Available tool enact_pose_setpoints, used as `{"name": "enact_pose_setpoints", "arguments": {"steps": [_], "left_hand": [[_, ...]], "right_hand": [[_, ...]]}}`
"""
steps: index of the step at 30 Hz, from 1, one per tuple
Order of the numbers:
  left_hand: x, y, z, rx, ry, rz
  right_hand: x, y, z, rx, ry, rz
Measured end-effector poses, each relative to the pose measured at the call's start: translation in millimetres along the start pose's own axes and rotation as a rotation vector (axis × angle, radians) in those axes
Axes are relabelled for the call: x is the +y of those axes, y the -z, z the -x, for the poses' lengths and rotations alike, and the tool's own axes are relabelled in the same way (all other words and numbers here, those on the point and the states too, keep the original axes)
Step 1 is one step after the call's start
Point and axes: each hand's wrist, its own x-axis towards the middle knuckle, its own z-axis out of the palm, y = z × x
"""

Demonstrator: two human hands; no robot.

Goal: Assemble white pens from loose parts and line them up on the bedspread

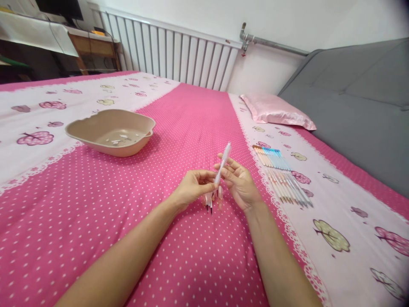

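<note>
My right hand (pixel 240 182) holds a thin white pen (pixel 223 162) that points up and away, its fingers curled round the barrel. My left hand (pixel 193 186) pinches the lower end of that same pen. Under my hands a few pens or refills (pixel 212 200) lie on the pink dotted bedsheet (pixel 191 111). To the right, rows of pens (pixel 281 175) are laid out side by side on the sheet's pale border.
A beige plastic basin (pixel 111 132) with small scraps in it sits on the bed at the left. A pink pillow (pixel 276 111) lies by the grey headboard (pixel 358 102). A white radiator (pixel 172 51) stands behind the bed.
</note>
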Motion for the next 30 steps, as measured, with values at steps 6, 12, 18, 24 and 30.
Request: {"name": "enact_pose_setpoints", "arguments": {"steps": [6,12,18,24,30], "left_hand": [[4,1.8,3,-0.076,0.013,0.003],[12,-2.2,7,-0.193,0.116,0.124],[8,0.4,7,-0.239,0.105,0.038],[6,4.4,7,-0.217,0.069,0.002],[6,3.3,6,-0.165,0.080,-0.019]], "right_hand": [[0,0,1,-0.002,-0.025,-0.024],[-5,-1,4,-0.050,-0.068,-0.043],[-6,0,5,-0.084,-0.106,-0.093],[-6,2,3,-0.053,-0.130,-0.126],[-3,3,1,-0.020,-0.118,-0.134]]}}
